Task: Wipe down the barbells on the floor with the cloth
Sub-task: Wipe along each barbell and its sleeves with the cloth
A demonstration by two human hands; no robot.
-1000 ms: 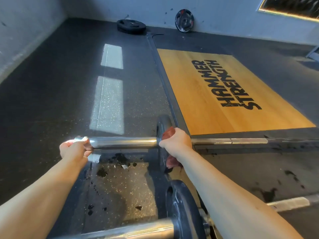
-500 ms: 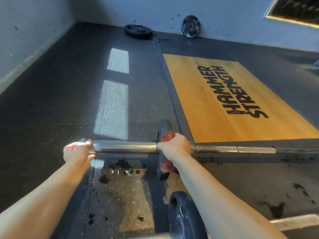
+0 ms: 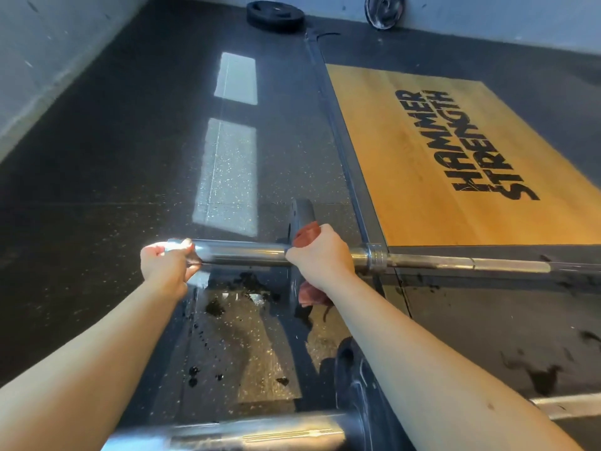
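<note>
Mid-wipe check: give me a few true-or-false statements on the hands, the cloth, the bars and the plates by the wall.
1. The right hand holds the red cloth on the barbell. True.
2. The left hand hangs free of the barbell. False: it grips the barbell's end.
3. Both far plates lie flat. False: the black plate lies flat, while the other plate leans on the wall.
4. A second barbell lies nearer the camera. True.
</note>
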